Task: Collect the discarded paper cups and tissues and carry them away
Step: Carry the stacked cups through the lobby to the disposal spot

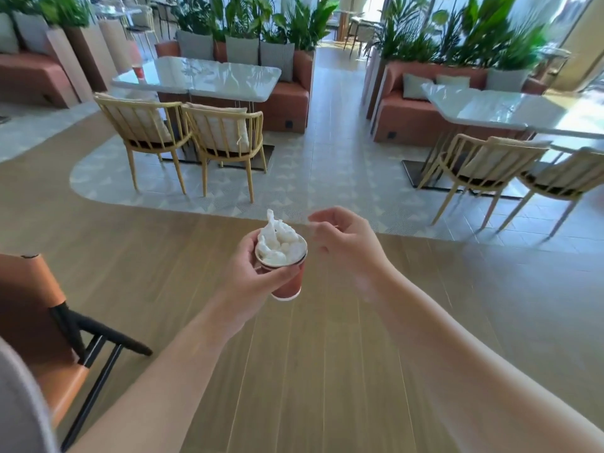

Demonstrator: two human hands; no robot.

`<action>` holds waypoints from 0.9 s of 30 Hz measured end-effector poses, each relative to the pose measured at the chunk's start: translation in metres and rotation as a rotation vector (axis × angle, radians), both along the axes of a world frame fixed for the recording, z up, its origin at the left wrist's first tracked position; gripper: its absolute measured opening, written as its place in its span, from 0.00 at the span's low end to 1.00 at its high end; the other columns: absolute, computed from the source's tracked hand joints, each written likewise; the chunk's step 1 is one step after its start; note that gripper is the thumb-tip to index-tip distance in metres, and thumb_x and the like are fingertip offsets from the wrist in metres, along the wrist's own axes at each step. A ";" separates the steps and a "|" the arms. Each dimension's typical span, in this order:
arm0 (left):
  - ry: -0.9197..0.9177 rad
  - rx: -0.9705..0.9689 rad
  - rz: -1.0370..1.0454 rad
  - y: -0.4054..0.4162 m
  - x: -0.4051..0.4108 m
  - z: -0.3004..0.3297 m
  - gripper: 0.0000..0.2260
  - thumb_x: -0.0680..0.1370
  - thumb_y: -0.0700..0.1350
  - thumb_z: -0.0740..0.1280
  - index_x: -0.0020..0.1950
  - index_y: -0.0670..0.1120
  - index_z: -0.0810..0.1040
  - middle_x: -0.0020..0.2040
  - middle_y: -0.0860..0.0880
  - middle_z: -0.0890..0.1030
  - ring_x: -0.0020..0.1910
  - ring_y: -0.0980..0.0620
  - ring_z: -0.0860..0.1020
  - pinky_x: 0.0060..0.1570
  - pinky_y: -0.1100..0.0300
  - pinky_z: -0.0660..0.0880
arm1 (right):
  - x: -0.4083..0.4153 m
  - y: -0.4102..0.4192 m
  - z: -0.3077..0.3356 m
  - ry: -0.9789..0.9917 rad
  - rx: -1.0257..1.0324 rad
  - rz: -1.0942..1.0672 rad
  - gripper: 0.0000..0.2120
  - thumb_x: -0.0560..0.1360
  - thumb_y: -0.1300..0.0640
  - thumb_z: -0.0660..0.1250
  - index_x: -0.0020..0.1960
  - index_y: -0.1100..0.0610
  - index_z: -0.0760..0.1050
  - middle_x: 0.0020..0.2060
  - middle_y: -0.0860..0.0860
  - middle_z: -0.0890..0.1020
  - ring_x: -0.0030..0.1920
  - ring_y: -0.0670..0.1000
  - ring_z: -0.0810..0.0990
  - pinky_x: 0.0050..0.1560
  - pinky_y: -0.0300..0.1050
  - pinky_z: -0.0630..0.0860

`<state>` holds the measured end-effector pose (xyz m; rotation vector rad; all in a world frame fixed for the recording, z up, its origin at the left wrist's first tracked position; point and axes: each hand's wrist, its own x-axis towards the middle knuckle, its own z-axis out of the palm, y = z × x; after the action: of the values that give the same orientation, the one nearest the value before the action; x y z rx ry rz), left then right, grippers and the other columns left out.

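Two bare forearms reach out from the bottom edge over the wood-plank floor [294, 371], nearest thing in view. Left hand [248, 273] grips a red paper cup [283, 279] mid-air, fingers curled round its side, thumb up near the rim, cup tilted a little so the mouth faces the viewer. Crumpled white tissues [277, 243] are stuffed in the cup and stick up past the rim. Right hand [343, 243] hovers just beside the cup on its right, wrist bent, fingers loosely curled with thumb and forefinger close together; can't tell if anything is pinched there, nothing visible. It doesn't touch the cup. At the left edge, an orange chair [39, 322] with black frame. Farther back on the patterned tile area, a white-topped table [209, 80] with two pale wooden chairs [183, 135] pushed against it; another red cup [138, 70] stands near that table's left end, blurred. A second white table [510, 109] on the right, with wooden chairs. Planters [261, 24] behind the sofas.
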<state>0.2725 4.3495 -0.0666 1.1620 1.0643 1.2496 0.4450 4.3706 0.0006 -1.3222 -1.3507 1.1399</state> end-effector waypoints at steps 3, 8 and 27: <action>-0.013 -0.011 -0.021 0.026 0.010 0.003 0.37 0.58 0.50 0.82 0.66 0.53 0.74 0.57 0.54 0.86 0.57 0.54 0.84 0.50 0.62 0.79 | 0.016 0.023 -0.009 0.109 -0.032 -0.026 0.07 0.71 0.53 0.67 0.47 0.48 0.82 0.37 0.44 0.81 0.38 0.44 0.80 0.39 0.40 0.77; -0.014 0.001 -0.008 0.076 0.027 0.006 0.36 0.60 0.49 0.82 0.66 0.52 0.75 0.58 0.54 0.86 0.57 0.56 0.84 0.49 0.66 0.79 | 0.036 0.080 -0.023 0.275 -0.099 -0.041 0.10 0.67 0.51 0.68 0.46 0.51 0.82 0.41 0.49 0.82 0.42 0.48 0.80 0.42 0.43 0.75; 0.022 0.014 0.321 0.277 0.034 0.040 0.33 0.60 0.53 0.80 0.64 0.51 0.77 0.57 0.54 0.86 0.56 0.57 0.84 0.49 0.66 0.79 | 0.052 0.331 -0.017 0.443 -0.224 0.239 0.06 0.67 0.57 0.69 0.41 0.50 0.84 0.39 0.50 0.82 0.40 0.49 0.80 0.38 0.41 0.75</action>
<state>0.3068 4.6261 -0.0264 1.0440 1.2962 1.4961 0.4968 4.7020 -0.0168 -0.9914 -1.0916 1.6750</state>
